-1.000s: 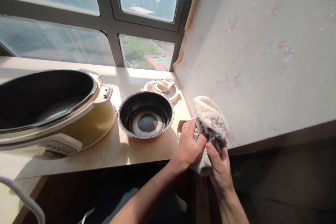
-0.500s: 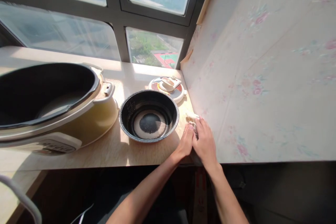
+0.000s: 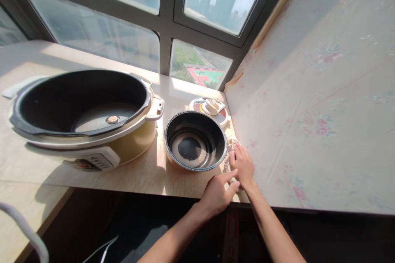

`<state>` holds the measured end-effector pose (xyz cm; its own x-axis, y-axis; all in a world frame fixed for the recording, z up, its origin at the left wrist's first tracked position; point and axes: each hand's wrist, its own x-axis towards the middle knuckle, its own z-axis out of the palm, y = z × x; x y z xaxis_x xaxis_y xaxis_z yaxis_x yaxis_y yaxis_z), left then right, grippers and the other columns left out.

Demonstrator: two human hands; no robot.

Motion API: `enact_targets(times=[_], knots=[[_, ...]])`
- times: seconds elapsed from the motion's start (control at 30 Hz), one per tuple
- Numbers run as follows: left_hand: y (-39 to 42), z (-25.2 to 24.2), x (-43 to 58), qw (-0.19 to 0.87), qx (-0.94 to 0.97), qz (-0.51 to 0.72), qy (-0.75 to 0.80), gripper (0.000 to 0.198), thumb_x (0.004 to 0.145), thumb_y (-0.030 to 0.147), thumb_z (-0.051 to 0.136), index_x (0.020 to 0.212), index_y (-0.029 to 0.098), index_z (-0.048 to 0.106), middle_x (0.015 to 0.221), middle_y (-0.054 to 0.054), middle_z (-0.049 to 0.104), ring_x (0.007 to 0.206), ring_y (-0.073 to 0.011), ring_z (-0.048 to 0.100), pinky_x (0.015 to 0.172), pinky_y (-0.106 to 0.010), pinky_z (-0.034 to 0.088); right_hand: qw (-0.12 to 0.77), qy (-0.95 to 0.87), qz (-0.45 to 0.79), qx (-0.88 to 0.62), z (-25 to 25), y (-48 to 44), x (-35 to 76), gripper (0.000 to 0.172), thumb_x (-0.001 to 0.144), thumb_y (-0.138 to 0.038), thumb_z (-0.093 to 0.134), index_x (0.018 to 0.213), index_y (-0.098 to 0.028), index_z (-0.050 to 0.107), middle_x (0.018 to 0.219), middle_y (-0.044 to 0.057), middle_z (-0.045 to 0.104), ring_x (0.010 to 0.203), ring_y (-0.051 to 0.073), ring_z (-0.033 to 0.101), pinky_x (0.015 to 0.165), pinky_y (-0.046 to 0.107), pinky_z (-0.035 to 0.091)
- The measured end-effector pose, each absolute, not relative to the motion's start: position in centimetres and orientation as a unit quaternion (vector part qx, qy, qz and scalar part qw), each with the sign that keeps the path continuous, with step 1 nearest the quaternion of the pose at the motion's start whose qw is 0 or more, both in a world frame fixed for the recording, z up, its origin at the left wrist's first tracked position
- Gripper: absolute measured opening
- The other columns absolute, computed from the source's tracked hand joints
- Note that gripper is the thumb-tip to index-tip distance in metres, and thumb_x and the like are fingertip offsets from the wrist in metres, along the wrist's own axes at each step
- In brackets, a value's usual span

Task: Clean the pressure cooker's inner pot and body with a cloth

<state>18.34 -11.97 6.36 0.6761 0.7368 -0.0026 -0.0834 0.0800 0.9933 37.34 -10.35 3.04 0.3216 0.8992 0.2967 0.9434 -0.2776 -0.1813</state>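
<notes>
Our left hand has moved away from our right hand, and its thumb and forefinger stand apart. Right of centre, beside the black pot, the cloth lies under our right hand; whether clamped, we cannot tell.

Pot and wall hem the cloth — slim gap (sunlit) beside cooker.

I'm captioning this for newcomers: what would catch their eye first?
Probably the big open cooker on the left, its dark interior facing up. Next comes the black-lined pot at the centre, a pale ring showing on its floor. Right of it, the right hand rests on a cloth beside the flowered wall, the left hand close by.
</notes>
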Motion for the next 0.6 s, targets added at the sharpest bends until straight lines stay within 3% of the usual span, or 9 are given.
enact_targets(times=[0.03, 0.1, 0.23, 0.3, 0.37, 0.43, 0.47, 0.53, 0.6], knots=[[-12.0, 6.9, 17.0, 0.689, 0.616, 0.271, 0.27, 0.039, 0.095, 0.045, 0.054, 0.11, 0.017, 0.076, 0.088, -0.008, 0.077, 0.085, -0.0231, 0.072, 0.081, -0.034, 0.056, 0.153, -0.584, -0.068, -0.794, 3.2, -10.2, 37.4, 0.049, 0.1, -0.032, 0.035, 0.135, -0.013, 0.063, 0.145, 0.017, 0.061, 0.137, 0.028, 0.054, 0.117, 0.047, 0.039], [-12.1, 7.5, 14.1, 0.675, 0.651, 0.225, 0.266, 0.048, 0.096, 0.054, 0.052, 0.075, 0.016, 0.073, 0.055, 0.0, 0.06, 0.054, -0.0133, 0.055, 0.057, -0.026, 0.043, 0.131, -0.598, -0.056, -0.789, 3.6, -10.1, 37.6, 0.049, 0.099, -0.032, 0.034, 0.134, -0.012, 0.063, 0.145, 0.018, 0.06, 0.136, 0.03, 0.054, 0.116, 0.048, 0.04], [-11.8, 7.4, 8.4, 0.599, 0.735, 0.178, 0.265, 0.064, 0.094, 0.056, 0.056, 0.045, 0.015, 0.053, 0.044, 0.003, 0.042, 0.047, -0.0077, 0.04, 0.052, -0.026, 0.029, 0.127, -0.608, -0.007, -0.784, 4.8, -10.1, 38.1, 0.049, 0.098, -0.041, 0.039, 0.129, -0.013, 0.065, 0.139, 0.02, 0.063, 0.135, 0.033, 0.055, 0.116, 0.051, 0.04], [-11.5, 7.2, 6.0, 0.589, 0.754, 0.168, 0.237, 0.051, 0.087, 0.052, 0.066, 0.051, 0.017, 0.063, 0.053, -0.001, 0.059, 0.058, -0.0128, 0.057, 0.06, -0.025, 0.041, 0.169, -0.594, -0.016, -0.786, 5.6, -10.3, 38.0, 0.05, 0.096, -0.046, 0.041, 0.126, -0.015, 0.066, 0.139, 0.02, 0.062, 0.136, 0.034, 0.053, 0.116, 0.052, 0.039], [-11.2, 7.4, 3.9, 0.574, 0.778, 0.181, 0.181, 0.027, 0.075, 0.048, 0.079, 0.082, 0.022, 0.08, 0.088, -0.007, 0.078, 0.09, -0.025, 0.071, 0.082, -0.031, 0.051, 0.223, -0.584, -0.051, -0.779, 6.5, -10.5, 37.6, 0.049, 0.095, -0.048, 0.044, 0.124, -0.016, 0.067, 0.143, 0.02, 0.059, 0.139, 0.034, 0.051, 0.117, 0.052, 0.039], [-11.0, 8.1, 2.2, 0.576, 0.784, 0.17, 0.157, 0.055, 0.071, 0.043, 0.083, 0.123, 0.027, 0.075, 0.108, -0.009, 0.079, 0.103, -0.0303, 0.071, 0.091, -0.035, 0.052, 0.266, -0.582, -0.091, -0.763, 7.7, -10.8, 36.8, 0.047, 0.093, -0.048, 0.046, 0.122, -0.018, 0.068, 0.148, 0.019, 0.056, 0.14, 0.034, 0.05, 0.117, 0.052, 0.04], [-11.0, 8.6, 1.6, 0.587, 0.777, 0.151, 0.167, 0.066, 0.072, 0.042, 0.082, 0.135, 0.027, 0.069, 0.106, -0.009, 0.079, 0.097, -0.0297, 0.073, 0.086, -0.034, 0.054, 0.284, -0.58, -0.107, -0.756, 8.4, -10.9, 36.4, 0.046, 0.092, -0.047, 0.047, 0.12, -0.018, 0.068, 0.149, 0.019, 0.056, 0.139, 0.034, 0.051, 0.116, 0.052, 0.041], [-11.0, 9.8, 0.5, 0.616, 0.748, 0.129, 0.213, 0.059, 0.08, 0.041, 0.076, 0.136, 0.024, 0.068, 0.089, -0.007, 0.08, 0.075, -0.0246, 0.074, 0.073, -0.03, 0.055, 0.32, -0.559, -0.102, -0.758, 10.1, -11.1, 35.4, 0.047, 0.089, -0.048, 0.051, 0.12, -0.018, 0.07, 0.137, 0.017, 0.066, 0.128, 0.034, 0.061, 0.108, 0.05, 0.049], [-11.0, 11.0, -0.5, 0.623, 0.721, 0.155, 0.26, 0.045, 0.089, 0.041, 0.067, 0.128, 0.021, 0.073, 0.082, -0.006, 0.079, 0.063, -0.0203, 0.072, 0.07, -0.029, 0.055, 0.337, -0.519, -0.045, -0.784, 11.8, -11.3, 34.3, 0.049, 0.087, -0.052, 0.056, 0.117, -0.017, 0.073, 0.102, 0.013, 0.078, 0.1, 0.032, 0.073, 0.091, 0.044, 0.058]])
